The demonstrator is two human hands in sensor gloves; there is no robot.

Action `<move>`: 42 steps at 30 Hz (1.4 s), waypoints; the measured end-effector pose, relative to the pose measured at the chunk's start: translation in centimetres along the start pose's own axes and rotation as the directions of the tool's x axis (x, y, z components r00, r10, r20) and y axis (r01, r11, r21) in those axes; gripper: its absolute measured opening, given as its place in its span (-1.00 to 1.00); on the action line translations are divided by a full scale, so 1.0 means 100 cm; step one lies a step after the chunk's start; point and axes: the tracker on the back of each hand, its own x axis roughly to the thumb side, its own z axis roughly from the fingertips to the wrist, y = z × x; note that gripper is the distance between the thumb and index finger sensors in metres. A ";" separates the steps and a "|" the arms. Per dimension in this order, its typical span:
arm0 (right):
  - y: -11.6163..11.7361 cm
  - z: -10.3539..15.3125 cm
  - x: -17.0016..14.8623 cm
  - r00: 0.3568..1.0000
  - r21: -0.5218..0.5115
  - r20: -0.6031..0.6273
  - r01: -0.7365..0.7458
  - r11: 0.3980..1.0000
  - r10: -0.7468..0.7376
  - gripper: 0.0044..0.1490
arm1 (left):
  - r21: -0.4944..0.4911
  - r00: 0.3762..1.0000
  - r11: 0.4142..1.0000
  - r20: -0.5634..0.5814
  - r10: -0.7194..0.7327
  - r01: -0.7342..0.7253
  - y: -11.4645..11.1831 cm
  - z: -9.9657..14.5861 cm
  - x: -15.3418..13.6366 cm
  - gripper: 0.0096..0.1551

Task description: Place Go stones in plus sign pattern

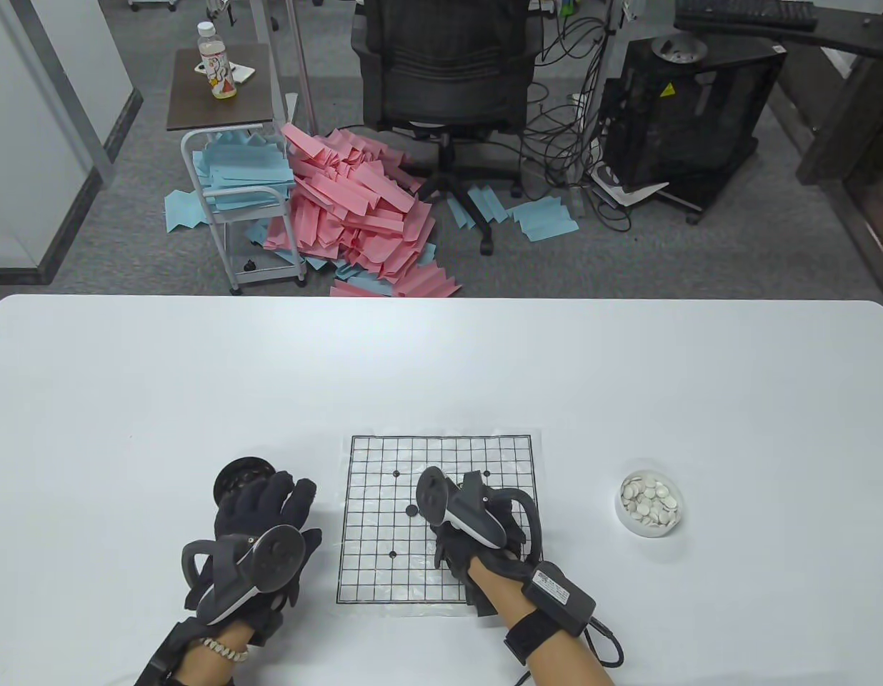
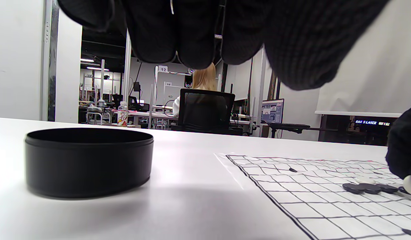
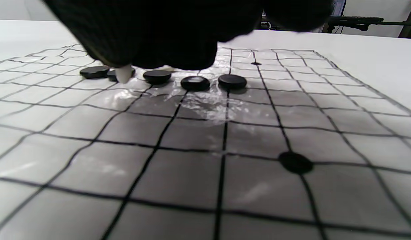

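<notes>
A paper Go board [image 1: 441, 518] lies on the white table. In the right wrist view a row of black stones [image 3: 195, 83] lies along one grid line. My right hand [image 1: 456, 532] is low over the board's middle and pinches a white stone [image 3: 123, 74], whose tip touches the board beside the black stones. The left wrist view shows the same black row [image 2: 368, 188] with a white stone [image 2: 365, 180] lying just behind it. My left hand [image 1: 284, 500] hangs with spread fingers over the black bowl [image 1: 241, 479], left of the board, and holds nothing that I can see.
A white bowl [image 1: 650, 502] of white stones stands right of the board. The black bowl [image 2: 88, 161] shows close up in the left wrist view. One black stone [image 1: 411, 511] shows left of my right hand. The table's far edge faces an office chair and scattered paper.
</notes>
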 end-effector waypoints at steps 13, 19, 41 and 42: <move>0.004 -0.002 0.000 0.998 0.004 -0.044 -0.052 0.999 0.052 -0.56 | 0.000 1.000 1.000 0.001 0.001 -0.001 0.000 0.000 0.000 -0.15; 0.002 0.000 -0.002 0.996 -0.007 -0.060 -0.064 0.998 0.064 -0.55 | 0.002 1.000 1.000 0.000 0.004 -0.004 0.000 0.001 0.000 -0.15; -0.067 0.023 -0.187 0.893 -0.137 -0.449 -0.026 0.990 -0.038 -0.40 | -0.001 1.000 1.000 -0.003 0.003 -0.003 -0.001 0.000 -0.001 -0.15; -0.064 0.023 -0.198 0.880 -0.126 -0.473 -0.015 0.992 -0.047 -0.40 | -0.002 1.000 1.000 -0.002 0.002 -0.002 -0.001 0.000 -0.001 -0.15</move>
